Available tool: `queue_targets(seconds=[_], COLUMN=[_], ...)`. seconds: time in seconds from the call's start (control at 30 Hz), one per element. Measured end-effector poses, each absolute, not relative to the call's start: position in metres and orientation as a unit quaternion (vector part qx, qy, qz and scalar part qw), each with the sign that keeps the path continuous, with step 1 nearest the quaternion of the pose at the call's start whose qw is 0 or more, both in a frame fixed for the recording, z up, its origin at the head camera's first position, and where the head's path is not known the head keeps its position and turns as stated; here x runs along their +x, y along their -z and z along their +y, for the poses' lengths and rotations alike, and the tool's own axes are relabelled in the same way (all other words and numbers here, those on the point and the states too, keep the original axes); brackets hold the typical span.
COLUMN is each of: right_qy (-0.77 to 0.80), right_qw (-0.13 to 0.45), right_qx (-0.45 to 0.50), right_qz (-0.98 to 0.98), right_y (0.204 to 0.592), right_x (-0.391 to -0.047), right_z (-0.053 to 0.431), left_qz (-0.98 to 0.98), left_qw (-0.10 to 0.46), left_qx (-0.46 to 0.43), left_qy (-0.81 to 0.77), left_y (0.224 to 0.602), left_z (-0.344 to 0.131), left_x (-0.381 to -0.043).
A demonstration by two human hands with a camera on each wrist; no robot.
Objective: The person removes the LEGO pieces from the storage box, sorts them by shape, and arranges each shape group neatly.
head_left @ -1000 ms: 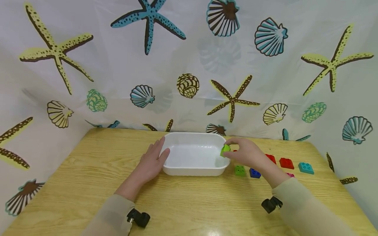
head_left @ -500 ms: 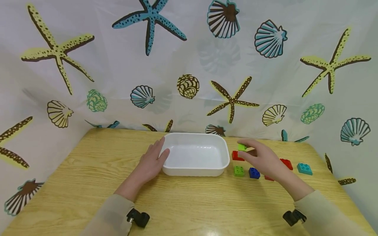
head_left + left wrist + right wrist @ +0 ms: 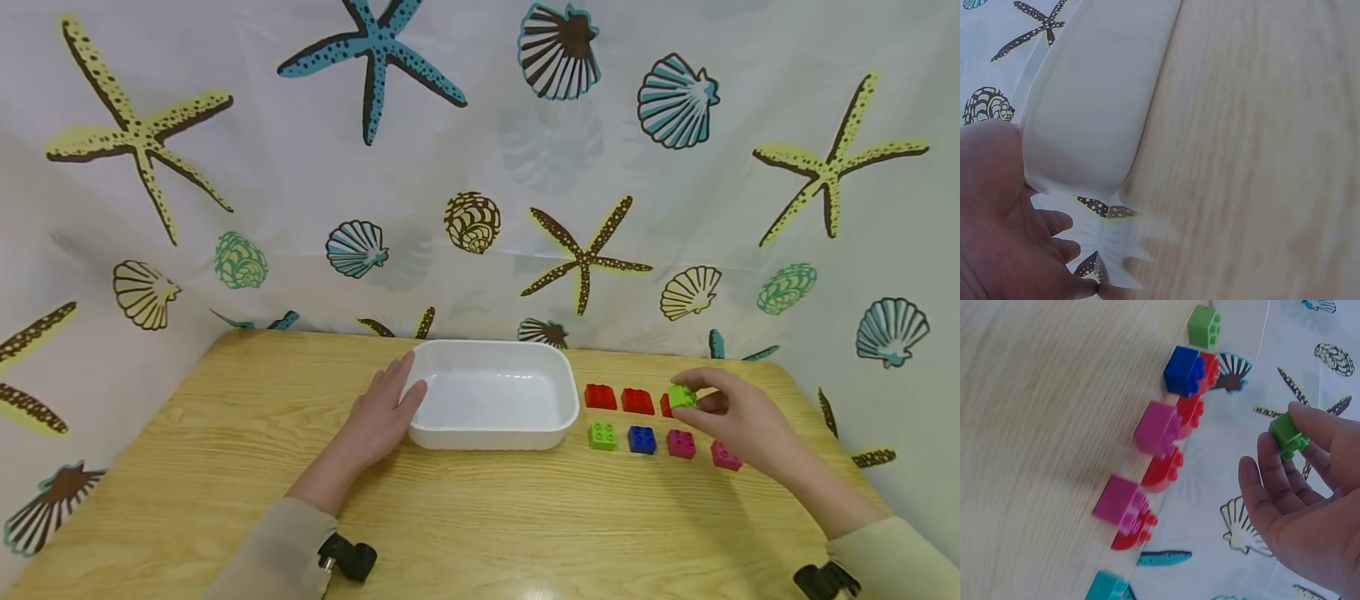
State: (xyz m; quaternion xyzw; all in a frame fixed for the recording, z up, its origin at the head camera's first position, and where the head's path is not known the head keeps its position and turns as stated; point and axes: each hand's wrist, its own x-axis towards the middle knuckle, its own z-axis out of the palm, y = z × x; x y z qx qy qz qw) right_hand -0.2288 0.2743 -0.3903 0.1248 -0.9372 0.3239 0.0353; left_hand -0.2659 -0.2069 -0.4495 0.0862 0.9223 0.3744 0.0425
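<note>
At the left end of a white plastic tub (image 3: 480, 437), my left hand (image 3: 378, 417) rests with its fingers extended along the outer wall. The left wrist view shows that hand (image 3: 997, 219) touching the rounded end of the tub (image 3: 1094, 100). My right hand (image 3: 738, 417) pinches a light green toy building brick (image 3: 681, 397) between thumb and fingers, raised over the right part of the brick rows. In the right wrist view the held green brick (image 3: 1288, 435) has its studs facing away from the thumb side.
Right of the tub are red bricks (image 3: 600, 396) in a back row. In front lie a green brick (image 3: 602, 436), a blue brick (image 3: 642, 440) and two pink bricks (image 3: 681, 443). A teal brick (image 3: 1107, 587) shows in the right wrist view. A patterned curtain (image 3: 420, 167) hangs behind the table.
My right hand has carried the green brick from the tub's right rim rightward over the brick rows, uncovering red bricks near the tub. The left hand stays at the tub.
</note>
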Motion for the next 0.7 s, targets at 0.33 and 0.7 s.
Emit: queue_targets(seconds=[0.33,0.7], right_qy=[-0.295,-0.25], right_qw=[0.043,0.04], right_qx=[0.101,0.048], right_qz=[-0.949,-0.966], right_y=[0.399,0.415], right_x=[-0.224,-0.214], right_z=[0.322,0.377], left_qz=[0.923,0.922], left_qw=[0.045,0.045], left_qx=[0.083,0.085], left_qy=[-0.373,-0.375], left_y=[0.456,0.454], left_z=[-0.208,-0.208], left_x=[-0.271,-0.27])
